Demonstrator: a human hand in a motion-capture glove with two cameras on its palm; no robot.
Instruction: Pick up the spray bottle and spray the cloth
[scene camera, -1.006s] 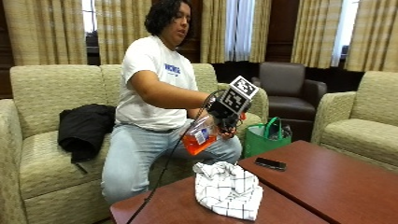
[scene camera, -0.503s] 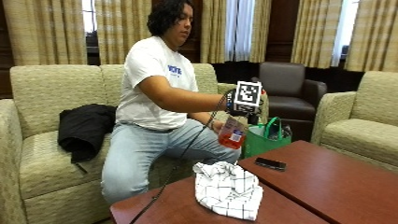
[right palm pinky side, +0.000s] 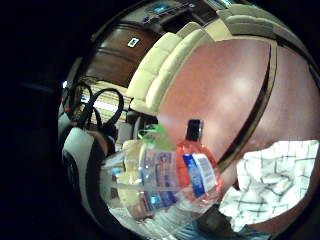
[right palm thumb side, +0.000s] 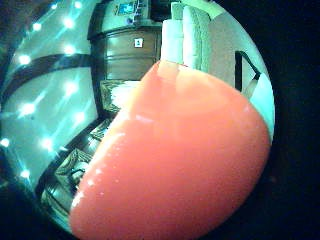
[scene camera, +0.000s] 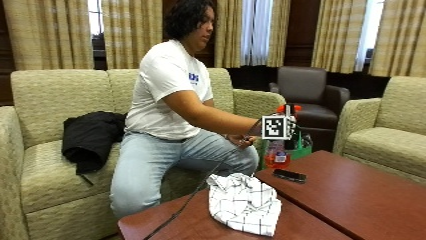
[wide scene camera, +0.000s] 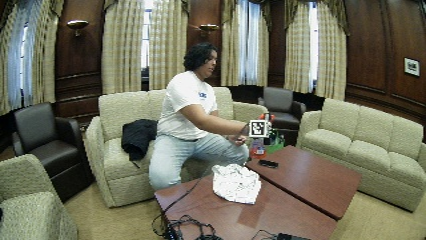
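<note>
You've got one spray bottle (scene camera: 277, 156) up off the table (scene camera: 346, 200), held out in front of you in your gloved right hand (scene camera: 287, 131), above the table's near edge on your side and just beside the phone (scene camera: 289, 175). The bottle is clear plastic, rounded at the shoulders, filled with orange-red liquid, with a paper label on its front and an orange-and-black trigger head on top. It stands upright, long axis vertical, head up. Which way the nozzle faces I can't make out. Your fingers sit behind the marker in the outside view, so how they lie I cannot tell, but the little finger side palm view shows the bottle (right palm pinky side: 197, 167) close against the palm, and in the thumb side palm view its smooth orange body (right palm thumb side: 175, 165) fills most of what you see. One cloth (scene camera: 243, 202) lies on the table near the edge closest to you, a soft, crumpled heap of white fabric with a thin dark grid pattern, bunched into folds and apart from the bottle. The table is polished reddish wood, made of two sections with a dark seam between them. One small flat black phone rests near the edge of the far section. One dark jacket (scene camera: 90, 140) is slumped on the woven beige sofa (scene camera: 46, 100) at your side.
</note>
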